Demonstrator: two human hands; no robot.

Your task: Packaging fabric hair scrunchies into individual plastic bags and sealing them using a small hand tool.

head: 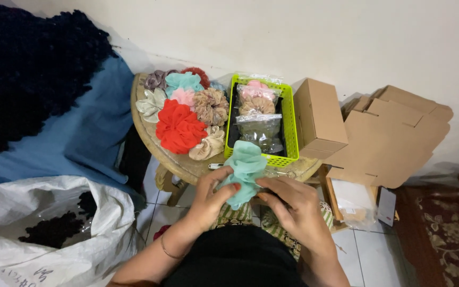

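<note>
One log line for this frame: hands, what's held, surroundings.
left hand: grips mint scrunchie | right hand: grips same scrunchie | behind: green basket of bagged scrunchies, loose scrunchies on wooden table

Loose scrunchies (184, 114) lay on the table (184, 166) beside a green basket (292, 127); cardboard boxes (389, 135) stood right.

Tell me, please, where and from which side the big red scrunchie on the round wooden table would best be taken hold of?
Probably by its ruffled near rim, pinched from above. The red scrunchie lies flat on the round wooden table, with other scrunchies packed behind and beside it, such as the beige scrunchie and cream scrunchie. Its lower left edge looks free, so fingers coming from that side would disturb least.
</note>
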